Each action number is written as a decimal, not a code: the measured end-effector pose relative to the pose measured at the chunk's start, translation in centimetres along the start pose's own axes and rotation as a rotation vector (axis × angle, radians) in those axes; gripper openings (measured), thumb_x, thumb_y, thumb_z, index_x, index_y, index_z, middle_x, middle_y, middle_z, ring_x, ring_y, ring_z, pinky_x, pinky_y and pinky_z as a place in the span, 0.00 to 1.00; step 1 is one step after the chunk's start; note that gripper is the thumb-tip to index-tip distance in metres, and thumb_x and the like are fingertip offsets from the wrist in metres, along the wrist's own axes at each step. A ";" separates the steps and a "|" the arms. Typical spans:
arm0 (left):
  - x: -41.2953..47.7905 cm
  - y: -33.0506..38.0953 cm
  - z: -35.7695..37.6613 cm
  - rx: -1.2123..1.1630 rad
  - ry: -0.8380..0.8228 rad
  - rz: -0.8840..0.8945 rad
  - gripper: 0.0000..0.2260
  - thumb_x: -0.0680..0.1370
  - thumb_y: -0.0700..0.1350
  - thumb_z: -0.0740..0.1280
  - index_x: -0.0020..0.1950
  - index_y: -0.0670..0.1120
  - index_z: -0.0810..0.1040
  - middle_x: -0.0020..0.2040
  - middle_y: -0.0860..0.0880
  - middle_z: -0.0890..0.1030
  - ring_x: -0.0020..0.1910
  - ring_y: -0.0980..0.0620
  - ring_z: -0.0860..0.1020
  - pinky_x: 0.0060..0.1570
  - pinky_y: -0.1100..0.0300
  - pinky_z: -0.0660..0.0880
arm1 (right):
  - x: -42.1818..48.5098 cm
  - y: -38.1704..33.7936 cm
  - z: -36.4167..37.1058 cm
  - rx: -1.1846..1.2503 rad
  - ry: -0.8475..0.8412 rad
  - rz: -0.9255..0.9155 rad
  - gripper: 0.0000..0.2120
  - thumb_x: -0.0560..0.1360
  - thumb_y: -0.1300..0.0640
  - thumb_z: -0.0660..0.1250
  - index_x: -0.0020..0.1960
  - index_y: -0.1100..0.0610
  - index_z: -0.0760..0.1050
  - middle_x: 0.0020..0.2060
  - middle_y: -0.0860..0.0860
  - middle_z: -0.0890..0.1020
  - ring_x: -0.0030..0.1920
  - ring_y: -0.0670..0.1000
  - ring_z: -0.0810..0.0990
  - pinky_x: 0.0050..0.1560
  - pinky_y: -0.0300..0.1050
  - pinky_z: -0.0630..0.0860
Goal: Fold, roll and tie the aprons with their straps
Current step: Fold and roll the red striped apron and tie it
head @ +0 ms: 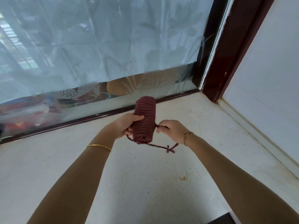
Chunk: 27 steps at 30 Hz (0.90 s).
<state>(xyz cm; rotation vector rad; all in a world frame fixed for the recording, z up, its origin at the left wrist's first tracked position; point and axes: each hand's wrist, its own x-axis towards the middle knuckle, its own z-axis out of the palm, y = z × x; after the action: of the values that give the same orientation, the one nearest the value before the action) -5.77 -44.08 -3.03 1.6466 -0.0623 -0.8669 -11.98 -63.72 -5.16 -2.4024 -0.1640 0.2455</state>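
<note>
Your left hand (127,126) grips the apron (144,122), which is rolled into a tight maroon cylinder with thin pale stripes. The thumb lies over the top of the roll and the fingers curl under its near half. The roll sits at the centre of your view, over the counter (145,183). Its long axis runs almost straight away from you. The spiral end faces you at 6 o'clock, and the far end points to 12 o'clock, leaning a touch toward 1, at the window's bottom rail (90,118).

Your right hand (173,131) is just beside the roll at 3 o'clock, with finger and thumb pinching the strap (157,145) where it leaves the roll's right flank. The strap also shows at 9 o'clock by your left fingers and loops under the near end. From there it trails toward 4 o'clock to a small knot (169,149), which is blurred, then rises toward your right palm.

You have a thin gold bangle (98,146) on your left forearm and a cord bracelet (187,135) on your right wrist. A sheer curtain (97,46) hangs behind the glass from 9 to 12 o'clock. A dark red frame (226,54) stands at 1 o'clock and a white wall (267,62) at 2. A small yellowish scrap (183,177) lies on the counter at 5 o'clock.
</note>
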 end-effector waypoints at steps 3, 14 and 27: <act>0.3 0.2 0.2 0.302 0.165 -0.092 0.11 0.79 0.45 0.63 0.59 0.43 0.74 0.41 0.46 0.81 0.39 0.49 0.80 0.39 0.58 0.77 | -0.1 -1.8 -1.9 -0.358 -0.141 -0.087 0.11 0.80 0.54 0.58 0.52 0.55 0.78 0.43 0.49 0.78 0.45 0.51 0.75 0.43 0.43 0.70; -1.3 2.2 2.7 0.994 -0.232 0.005 0.09 0.76 0.50 0.66 0.55 0.51 0.74 0.49 0.52 0.78 0.49 0.53 0.78 0.54 0.55 0.76 | 1.1 -4.1 -4.4 -0.349 -0.088 -0.167 0.10 0.81 0.53 0.55 0.47 0.55 0.72 0.41 0.48 0.75 0.43 0.51 0.74 0.43 0.46 0.68; -0.3 1.3 4.1 1.414 0.196 0.318 0.15 0.74 0.46 0.68 0.59 0.48 0.75 0.54 0.49 0.74 0.51 0.49 0.75 0.47 0.56 0.75 | 2.8 -0.2 0.5 0.130 0.064 0.242 0.12 0.80 0.59 0.55 0.42 0.62 0.72 0.34 0.52 0.71 0.34 0.47 0.68 0.35 0.42 0.64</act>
<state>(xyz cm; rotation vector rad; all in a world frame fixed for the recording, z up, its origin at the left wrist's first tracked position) -7.73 -47.69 -1.79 2.8843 -0.9492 -0.3381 -9.33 -62.74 -5.77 -2.2957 0.1681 0.2811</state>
